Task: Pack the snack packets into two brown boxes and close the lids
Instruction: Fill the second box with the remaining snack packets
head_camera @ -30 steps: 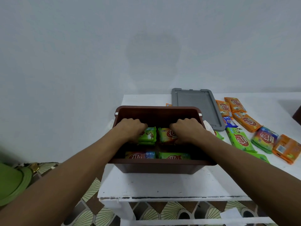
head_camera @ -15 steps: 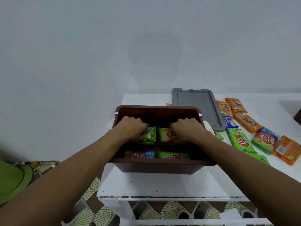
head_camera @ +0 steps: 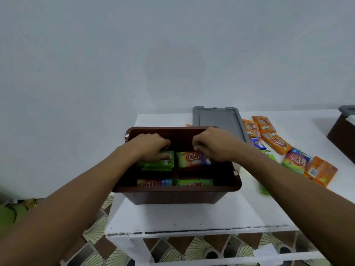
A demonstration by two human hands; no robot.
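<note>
Right edge cuts off the second brown box [head_camera: 343,138]; green packet [head_camera: 264,189] blurred

left hand [head_camera: 151,148]: knuckles up, fingers curled | right hand [head_camera: 213,144]: knuckles up, fingers curled

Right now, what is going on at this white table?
A person is packing an open brown box on the white table. The left hand holds a green packet inside it, and the right hand holds a second packet beside it. The gray lid lies behind the box; loose packets lie to its right.
</note>
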